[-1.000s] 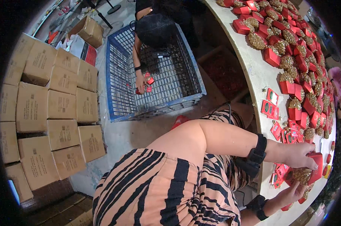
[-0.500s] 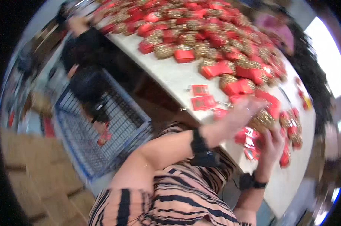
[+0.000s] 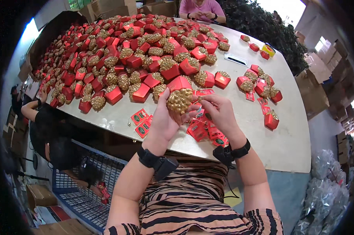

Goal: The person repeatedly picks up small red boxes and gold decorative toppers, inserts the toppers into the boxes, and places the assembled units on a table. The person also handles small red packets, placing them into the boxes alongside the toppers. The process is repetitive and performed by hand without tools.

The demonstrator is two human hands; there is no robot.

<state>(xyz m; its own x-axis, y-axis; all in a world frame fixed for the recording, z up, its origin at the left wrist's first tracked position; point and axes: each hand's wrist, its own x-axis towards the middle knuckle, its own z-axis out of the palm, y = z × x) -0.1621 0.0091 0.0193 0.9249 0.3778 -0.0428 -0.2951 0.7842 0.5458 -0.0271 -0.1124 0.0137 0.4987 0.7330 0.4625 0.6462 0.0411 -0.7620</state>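
Note:
My left hand (image 3: 163,123) is wrapped round a red-and-gold ornament (image 3: 180,100), its bumpy gold end turned toward me and its red boxy part pointing away. Beside the gold end, my right hand (image 3: 222,111) pinches with thumb and forefinger; whatever is between those fingertips is too small to make out. Below the hands, a loose pile of small red tags (image 3: 198,131) lies on the white table (image 3: 247,135). Two more red tags (image 3: 141,121) with dark green ovals lie left of my left wrist.
A large heap of similar ornaments (image 3: 134,60) covers the table's far left. Smaller groups (image 3: 259,84) lie at the right, near a yellow tape roll (image 3: 268,49). A blue crate (image 3: 91,184) stands lower left beside a person in black (image 3: 53,137). Another person (image 3: 202,9) sits across.
The view has swung round and steadied. My left hand, earlier stretched across toward the right one and blurred, now holds the ornament, while my right hand has shifted to pinching at its side.

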